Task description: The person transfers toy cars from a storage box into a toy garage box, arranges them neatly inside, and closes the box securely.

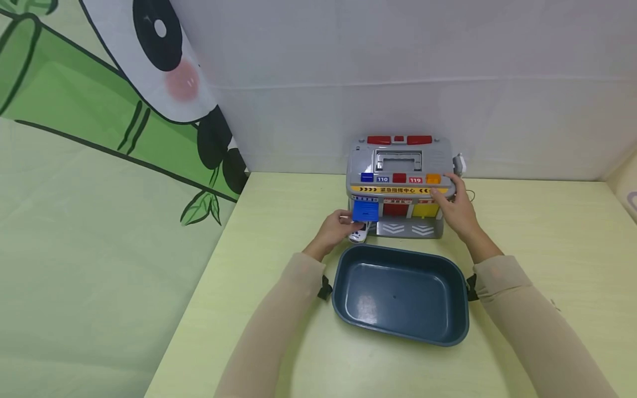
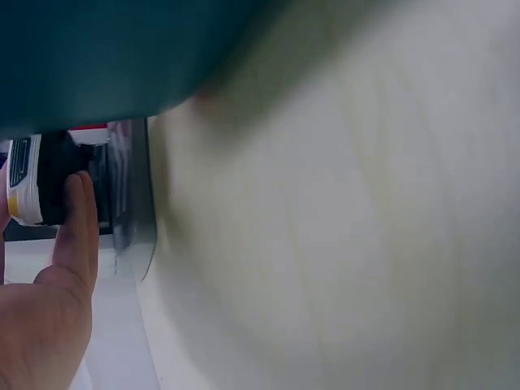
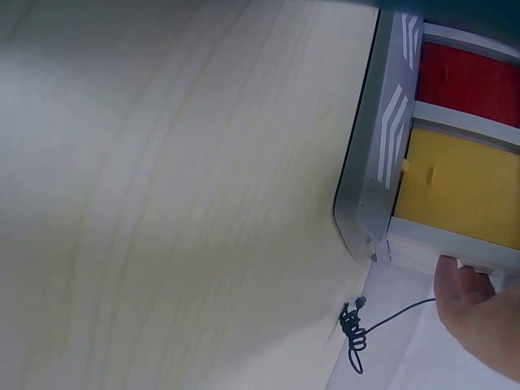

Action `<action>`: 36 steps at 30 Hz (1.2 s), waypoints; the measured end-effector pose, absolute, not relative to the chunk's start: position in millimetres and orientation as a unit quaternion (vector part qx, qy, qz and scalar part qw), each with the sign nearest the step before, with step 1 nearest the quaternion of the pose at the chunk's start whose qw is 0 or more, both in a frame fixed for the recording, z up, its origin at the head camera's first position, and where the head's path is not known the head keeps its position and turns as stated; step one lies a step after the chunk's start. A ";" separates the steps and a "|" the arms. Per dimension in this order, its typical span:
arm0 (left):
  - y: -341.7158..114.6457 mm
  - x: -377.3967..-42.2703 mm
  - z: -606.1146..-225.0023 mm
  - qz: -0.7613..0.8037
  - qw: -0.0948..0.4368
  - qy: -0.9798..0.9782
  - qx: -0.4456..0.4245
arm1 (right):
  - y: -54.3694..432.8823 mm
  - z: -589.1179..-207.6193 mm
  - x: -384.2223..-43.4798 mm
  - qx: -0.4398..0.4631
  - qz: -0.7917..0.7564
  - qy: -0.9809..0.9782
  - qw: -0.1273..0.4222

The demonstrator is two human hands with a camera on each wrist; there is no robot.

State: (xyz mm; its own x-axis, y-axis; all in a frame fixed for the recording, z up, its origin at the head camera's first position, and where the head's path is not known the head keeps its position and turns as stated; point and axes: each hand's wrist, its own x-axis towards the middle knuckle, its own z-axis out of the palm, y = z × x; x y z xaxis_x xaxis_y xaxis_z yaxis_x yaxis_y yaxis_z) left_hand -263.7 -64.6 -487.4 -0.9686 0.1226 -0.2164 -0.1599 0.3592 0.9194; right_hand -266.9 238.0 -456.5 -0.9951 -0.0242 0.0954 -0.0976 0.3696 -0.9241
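A grey toy garage (image 1: 400, 160) stands against the back wall, with red and yellow doors closed and a blue door (image 1: 365, 210) swung up at the left. My left hand (image 1: 335, 229) holds a small white toy car (image 1: 358, 234) at that left bay, just under the blue door. In the left wrist view the toy car (image 2: 28, 180) shows its black underside, thumb and fingers on either side. My right hand (image 1: 459, 209) grips the garage's right front corner, thumb at the front edge. The right wrist view shows the curled fingers (image 3: 465, 284) beside the yellow door (image 3: 463, 187).
A dark blue plastic tub (image 1: 398, 296) sits on the pale wooden table (image 1: 239, 309), between the forearms and close in front of the garage. A white handset-like part (image 1: 459, 165) is on the garage's right side. Its thin black cord (image 3: 353, 329) lies coiled by the wall.
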 end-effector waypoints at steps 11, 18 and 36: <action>-55.2 -273.4 -506.1 0.552 0.100 0.827 -0.042 | 239.3 -458.3 -268.9 0.031 0.556 -0.830 0.026; -47.7 -276.8 -508.3 0.555 0.082 0.826 -0.051 | 241.2 -457.9 -272.5 0.033 0.555 -0.830 0.030; -58.0 -277.0 -499.9 0.504 0.149 0.848 0.069 | 241.6 -458.0 -274.8 0.031 0.553 -0.832 0.027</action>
